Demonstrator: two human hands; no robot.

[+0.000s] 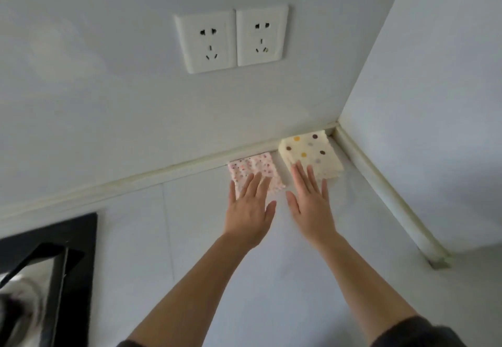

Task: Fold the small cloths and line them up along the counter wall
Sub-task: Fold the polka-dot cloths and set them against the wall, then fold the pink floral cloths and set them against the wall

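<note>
Already both flat, spread hands press folded cloths: left hand (248, 205) on pink cloth (254, 174), right hand (309, 200) on dotted cloth (309, 153). Careless lifting might drag either from the far wall (108, 102), unfolding it.

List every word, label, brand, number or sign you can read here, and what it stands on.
None: there is no readable text in this view.
The left socket plate and right socket plate: pin slots only, no lettering visible.
The pink speckled cloth and cream polka-dot cloth: printed dots only.
</note>
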